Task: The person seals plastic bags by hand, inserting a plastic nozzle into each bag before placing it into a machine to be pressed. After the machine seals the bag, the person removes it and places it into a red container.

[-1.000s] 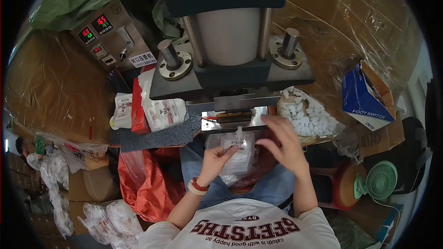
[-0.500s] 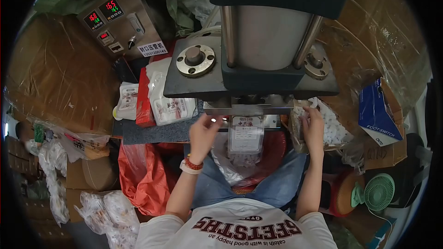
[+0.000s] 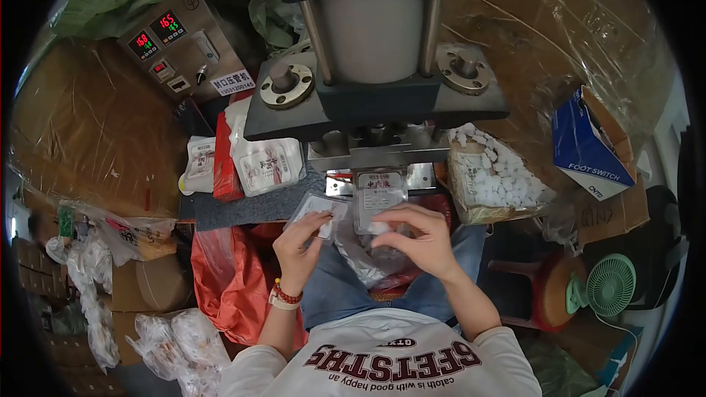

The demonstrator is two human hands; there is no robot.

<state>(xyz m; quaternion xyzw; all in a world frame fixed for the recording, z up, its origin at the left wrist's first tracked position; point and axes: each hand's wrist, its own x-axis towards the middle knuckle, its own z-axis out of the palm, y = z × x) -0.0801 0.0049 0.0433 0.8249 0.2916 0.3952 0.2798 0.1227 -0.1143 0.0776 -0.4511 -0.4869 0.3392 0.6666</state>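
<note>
My left hand (image 3: 298,250) pinches a clear printed packet (image 3: 321,213) just left of the press. My right hand (image 3: 423,239) is curled with thumb and forefinger around a small white piece (image 3: 379,229). Beside that hand, another clear packet with dark print (image 3: 379,191) hangs at the front of the press's metal jaw (image 3: 382,156). Beneath both hands a clear plastic bag (image 3: 357,254) lies between the knees.
A box of white pieces (image 3: 500,176) stands right of the press, near a blue carton (image 3: 588,147). At left are printed packets (image 3: 271,165) on a grey mat (image 3: 243,209), and a control box (image 3: 187,44). A green fan (image 3: 611,284) sits low right.
My left hand now has a packet in it. My right hand has come from the box of white pieces to the hanging packet, holding a white piece. The view has shifted slightly.
</note>
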